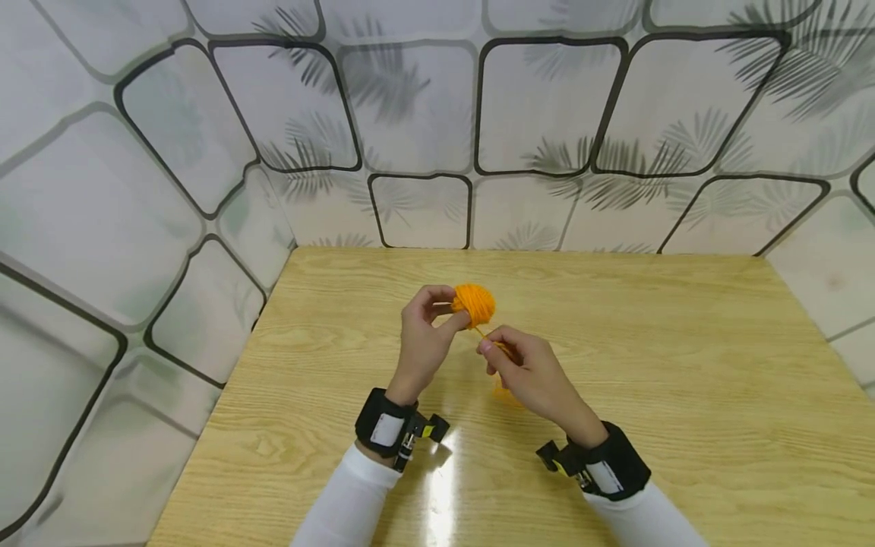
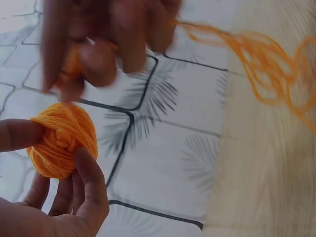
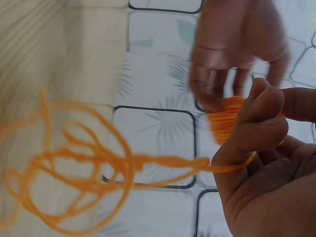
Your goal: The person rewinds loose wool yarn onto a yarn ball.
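Note:
My left hand (image 1: 422,338) grips a small ball of orange yarn (image 1: 476,303) between thumb and fingertips, held above the table. In the left wrist view the wound strands of the ball (image 2: 61,143) show between the fingers. Close below and to the right, my right hand (image 1: 529,372) pinches the yarn strand that runs from the ball. Past the right hand's fingers (image 3: 261,131), loose loops of orange yarn (image 3: 84,168) trail away in the right wrist view. From the head, most of those loops are hidden under the right hand.
A wood-grain table (image 1: 649,365) spreads beneath both hands. Behind it and along the left stands a pale backdrop (image 1: 547,106) with dark rounded outlines and leaf prints. Each wrist carries a black strap (image 1: 615,463) with a small camera.

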A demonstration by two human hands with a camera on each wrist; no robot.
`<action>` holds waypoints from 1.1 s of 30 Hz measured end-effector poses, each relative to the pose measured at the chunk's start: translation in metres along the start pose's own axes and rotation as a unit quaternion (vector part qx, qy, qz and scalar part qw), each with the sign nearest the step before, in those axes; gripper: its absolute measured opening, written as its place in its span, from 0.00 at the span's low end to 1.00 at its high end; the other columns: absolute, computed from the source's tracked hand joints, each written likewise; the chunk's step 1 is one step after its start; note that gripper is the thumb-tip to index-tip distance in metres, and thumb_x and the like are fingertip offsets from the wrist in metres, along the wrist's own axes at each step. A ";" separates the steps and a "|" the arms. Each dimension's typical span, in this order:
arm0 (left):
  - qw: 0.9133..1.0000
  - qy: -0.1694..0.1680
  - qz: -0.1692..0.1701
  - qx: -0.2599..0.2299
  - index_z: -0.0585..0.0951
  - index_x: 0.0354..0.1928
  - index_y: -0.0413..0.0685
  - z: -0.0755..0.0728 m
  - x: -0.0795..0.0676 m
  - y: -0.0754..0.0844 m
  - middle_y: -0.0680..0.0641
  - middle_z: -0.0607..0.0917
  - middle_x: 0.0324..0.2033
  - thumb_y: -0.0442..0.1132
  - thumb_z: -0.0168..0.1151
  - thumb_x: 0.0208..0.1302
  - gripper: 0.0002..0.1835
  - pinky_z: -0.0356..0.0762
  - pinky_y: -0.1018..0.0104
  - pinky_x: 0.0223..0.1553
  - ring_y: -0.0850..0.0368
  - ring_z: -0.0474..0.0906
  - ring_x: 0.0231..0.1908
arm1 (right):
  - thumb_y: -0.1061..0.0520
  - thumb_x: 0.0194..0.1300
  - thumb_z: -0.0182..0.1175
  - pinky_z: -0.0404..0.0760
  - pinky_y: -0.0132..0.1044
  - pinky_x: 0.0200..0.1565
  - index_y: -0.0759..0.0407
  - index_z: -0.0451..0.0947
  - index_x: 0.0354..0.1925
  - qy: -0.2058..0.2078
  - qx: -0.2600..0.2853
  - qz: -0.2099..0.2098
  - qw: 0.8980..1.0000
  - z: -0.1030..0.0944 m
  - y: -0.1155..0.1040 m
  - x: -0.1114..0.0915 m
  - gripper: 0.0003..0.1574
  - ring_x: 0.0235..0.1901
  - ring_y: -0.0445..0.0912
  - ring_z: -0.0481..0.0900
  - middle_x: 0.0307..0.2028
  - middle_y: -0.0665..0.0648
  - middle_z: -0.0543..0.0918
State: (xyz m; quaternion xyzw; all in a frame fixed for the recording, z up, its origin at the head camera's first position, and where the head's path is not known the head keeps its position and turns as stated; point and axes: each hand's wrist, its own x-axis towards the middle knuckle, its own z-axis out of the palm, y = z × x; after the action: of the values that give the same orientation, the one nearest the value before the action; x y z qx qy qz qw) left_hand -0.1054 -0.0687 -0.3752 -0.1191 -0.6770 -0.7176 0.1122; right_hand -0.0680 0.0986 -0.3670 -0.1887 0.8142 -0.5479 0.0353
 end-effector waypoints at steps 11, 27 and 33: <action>0.988 -0.055 -0.033 0.141 0.72 0.45 0.33 0.002 -0.004 0.006 0.38 0.75 0.43 0.30 0.60 0.54 0.16 0.78 0.66 0.33 0.42 0.73 0.42 | 0.49 0.68 0.50 0.68 0.38 0.18 0.55 0.75 0.38 0.061 0.024 -0.068 0.996 -0.035 -0.022 0.012 0.12 0.18 0.52 0.68 0.25 0.56 0.74; 0.970 -0.226 -0.046 -0.078 0.72 0.47 0.38 -0.003 -0.015 -0.003 0.41 0.74 0.45 0.34 0.61 0.57 0.16 0.75 0.52 0.43 0.46 0.74 0.44 | 0.44 0.67 0.50 0.70 0.38 0.23 0.63 0.74 0.42 0.006 0.102 0.028 0.994 -0.034 0.056 0.060 0.22 0.23 0.52 0.68 0.31 0.66 0.73; 0.974 -0.145 -0.072 -0.158 0.70 0.47 0.35 0.000 0.000 -0.002 0.39 0.73 0.45 0.36 0.61 0.57 0.18 0.75 0.50 0.44 0.48 0.76 0.42 | 0.58 0.69 0.48 0.73 0.39 0.25 0.63 0.74 0.42 -0.019 0.089 0.045 0.995 -0.013 0.059 0.046 0.11 0.23 0.54 0.70 0.29 0.64 0.74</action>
State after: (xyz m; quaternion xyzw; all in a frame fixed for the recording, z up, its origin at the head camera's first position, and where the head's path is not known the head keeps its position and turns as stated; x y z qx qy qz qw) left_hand -0.1058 -0.0690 -0.3774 -0.1891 -0.5710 -0.7968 -0.0587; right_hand -0.1299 0.1141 -0.4087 -0.1584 0.7689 -0.6127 0.0918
